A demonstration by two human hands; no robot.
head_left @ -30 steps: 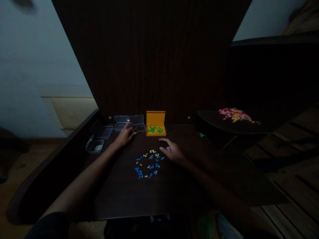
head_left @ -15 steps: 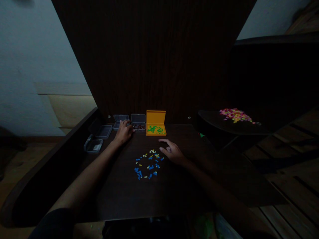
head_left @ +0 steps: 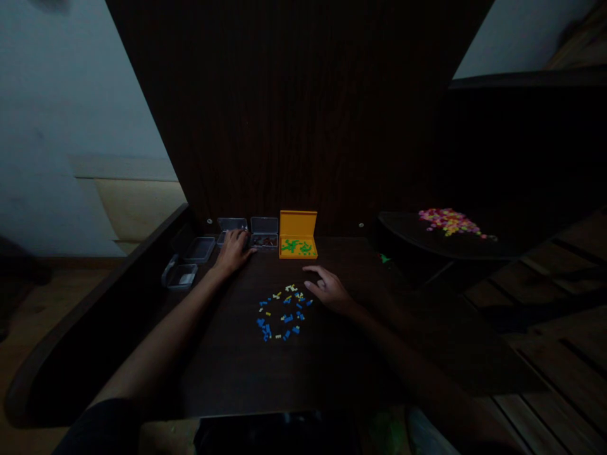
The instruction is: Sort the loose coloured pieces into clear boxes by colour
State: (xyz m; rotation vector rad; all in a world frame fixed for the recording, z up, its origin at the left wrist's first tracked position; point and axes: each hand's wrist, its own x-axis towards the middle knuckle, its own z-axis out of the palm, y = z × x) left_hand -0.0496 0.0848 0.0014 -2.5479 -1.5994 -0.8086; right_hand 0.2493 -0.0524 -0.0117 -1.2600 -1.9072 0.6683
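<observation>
Just beside the right grip (head_left: 331, 292), released and half-curled: small bricks (head_left: 288, 318), blue, yellow and cream, scattered on the tabletop (head_left: 232, 373). At the left grip (head_left: 232, 251), whose hold I cannot tell: clear box (head_left: 221, 239), lid (head_left: 232, 224) raised.

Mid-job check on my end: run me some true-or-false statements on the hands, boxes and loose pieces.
1. The orange box stands open. True.
2. It holds red pieces. False: it holds green pieces.
3. The left hand is at a clear box with its lid raised. True.
4. The right hand is inside the orange box. False: it is beside the loose pieces.
5. All the loose pieces are blue. False: yellow pieces lie among them.
</observation>
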